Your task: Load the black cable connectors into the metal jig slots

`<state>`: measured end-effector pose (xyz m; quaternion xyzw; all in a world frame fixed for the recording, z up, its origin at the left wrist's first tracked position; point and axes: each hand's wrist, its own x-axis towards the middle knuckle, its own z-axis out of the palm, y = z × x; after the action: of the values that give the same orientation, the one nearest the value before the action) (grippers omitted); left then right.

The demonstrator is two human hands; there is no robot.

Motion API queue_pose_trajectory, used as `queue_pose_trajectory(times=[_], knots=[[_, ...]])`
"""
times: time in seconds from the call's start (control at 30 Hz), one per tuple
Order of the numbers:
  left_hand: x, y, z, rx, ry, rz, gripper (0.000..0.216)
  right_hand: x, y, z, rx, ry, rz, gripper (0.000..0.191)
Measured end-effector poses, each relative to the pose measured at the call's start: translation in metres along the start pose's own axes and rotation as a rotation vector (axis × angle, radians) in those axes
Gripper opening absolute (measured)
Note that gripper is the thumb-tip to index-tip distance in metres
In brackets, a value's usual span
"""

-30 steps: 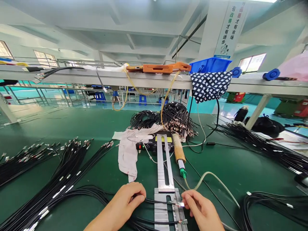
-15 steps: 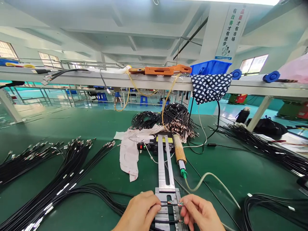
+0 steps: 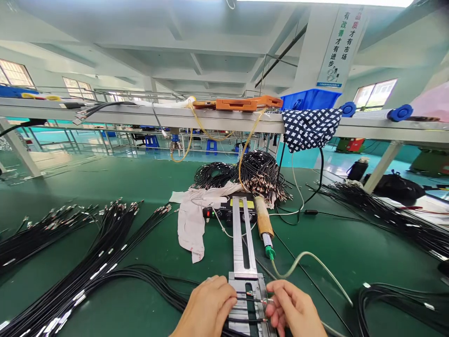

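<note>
Cables (image 3: 247, 320), black and thin, lie across a slotted metal plate (image 3: 240, 286) on the green tabletop (image 3: 150, 243). The left hand (image 3: 210, 304) pinches one in its grip beside the slot; the right hand (image 3: 293, 306) is at that cable's tip (image 3: 268, 301), its grip pinching or merely touching, I cannot tell.

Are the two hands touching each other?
Apart. The head view shows the metal plate in the gap between the left hand's fingertips and the right hand.
</note>
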<state>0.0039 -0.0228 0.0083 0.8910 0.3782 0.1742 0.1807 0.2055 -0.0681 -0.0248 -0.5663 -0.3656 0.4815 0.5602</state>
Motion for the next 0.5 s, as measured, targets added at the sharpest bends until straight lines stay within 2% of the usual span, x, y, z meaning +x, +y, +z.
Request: queue_pose_trajectory(times=[0.07,0.27,0.5], knots=[[-0.0001,0.0012,-0.0024,0.017,-0.014,-0.015,0.024,-0.0005,0.0001,0.0008,-0.023,-0.015,-0.011,0.055],[-0.0004,0.0041,-0.0029,0.083,-0.025,0.029,0.023,-0.0025,0.0037,0.0032,-0.132,-0.061,0.029,0.029],[-0.0014,0.0043,-0.0018,0.175,-0.014,0.039,0.026,-0.0011,0.0048,0.0038,-0.116,-0.045,0.024,0.043]])
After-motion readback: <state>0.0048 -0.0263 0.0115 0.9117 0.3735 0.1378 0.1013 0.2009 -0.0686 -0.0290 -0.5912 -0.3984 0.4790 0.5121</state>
